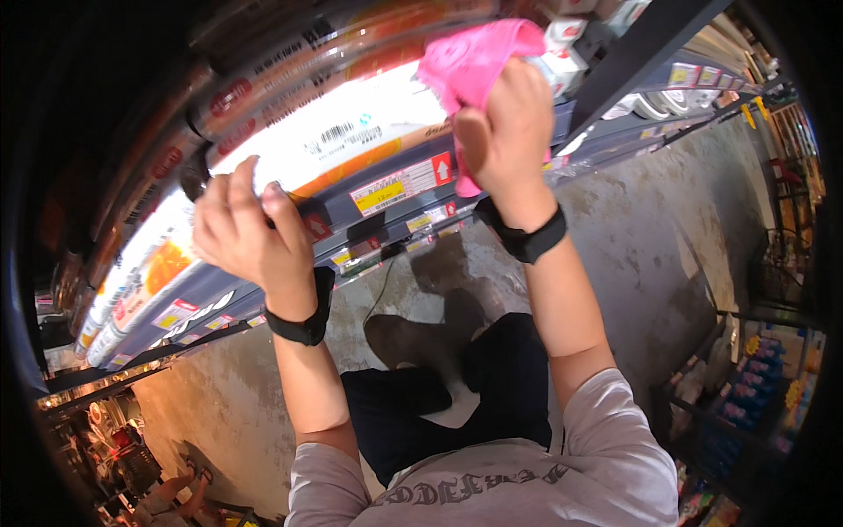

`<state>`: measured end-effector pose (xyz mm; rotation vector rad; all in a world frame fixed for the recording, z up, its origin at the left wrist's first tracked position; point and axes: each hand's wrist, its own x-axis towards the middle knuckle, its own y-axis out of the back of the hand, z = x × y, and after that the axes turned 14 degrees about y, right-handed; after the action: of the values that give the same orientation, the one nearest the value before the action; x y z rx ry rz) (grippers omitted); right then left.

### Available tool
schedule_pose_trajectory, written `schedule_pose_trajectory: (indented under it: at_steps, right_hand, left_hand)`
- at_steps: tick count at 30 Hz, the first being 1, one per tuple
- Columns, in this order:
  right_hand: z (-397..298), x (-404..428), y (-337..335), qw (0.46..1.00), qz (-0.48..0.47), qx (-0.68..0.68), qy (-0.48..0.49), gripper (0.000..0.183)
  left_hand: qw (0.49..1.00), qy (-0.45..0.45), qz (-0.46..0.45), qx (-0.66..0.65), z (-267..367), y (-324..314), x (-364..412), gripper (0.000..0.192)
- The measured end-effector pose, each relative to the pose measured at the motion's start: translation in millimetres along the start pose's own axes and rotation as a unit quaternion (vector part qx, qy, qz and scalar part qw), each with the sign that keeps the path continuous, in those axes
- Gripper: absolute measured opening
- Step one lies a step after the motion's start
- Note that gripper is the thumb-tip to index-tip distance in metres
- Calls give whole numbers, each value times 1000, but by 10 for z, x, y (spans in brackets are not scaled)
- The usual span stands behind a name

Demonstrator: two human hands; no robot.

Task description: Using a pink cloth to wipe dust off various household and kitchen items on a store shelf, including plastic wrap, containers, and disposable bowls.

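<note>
A bright pink cloth point(461, 62) is bunched in my right hand point(517, 128), against the right end of a white plastic-wrap box point(369, 109). Part of the cloth hangs down over the shelf's front edge. My left hand point(253, 230) rests at the box's left end, fingers slightly spread, thumb and index finger at its surface. Nothing is visibly gripped there, though the palm side is hidden. Glare washes out much of the box. More plastic-wrap boxes point(290, 99) lie stacked behind it. Price labels point(400, 184) line the shelf edge point(339, 204) below.
A dark shelf post point(632, 62) slants up just right of my right hand, beside small white boxes point(566, 66). Lower shelves jut out beneath. Behind me to the right stands a rack of blue packages point(751, 382). A person's legs point(191, 494) show at lower left on the concrete floor point(217, 408).
</note>
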<state>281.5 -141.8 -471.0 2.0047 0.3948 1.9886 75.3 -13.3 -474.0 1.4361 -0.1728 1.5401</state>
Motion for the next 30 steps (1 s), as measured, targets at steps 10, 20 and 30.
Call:
schedule_pose_trajectory:
  at_steps: [10,20,30]
  right_hand:
    - [-19,-57,-46,976,160,104,101,21]
    - [66,-212,-85,984,152,48,81,20]
    - [-389,-2337,-157,932,260,185,-174,23]
  left_hand:
    - [970,-171,172,-21,-194,-189,94,29]
    - [964,-171,191,-73,-113,-44,-58,29]
    - [988,-151,-8,33,-380,-443,-1366,41]
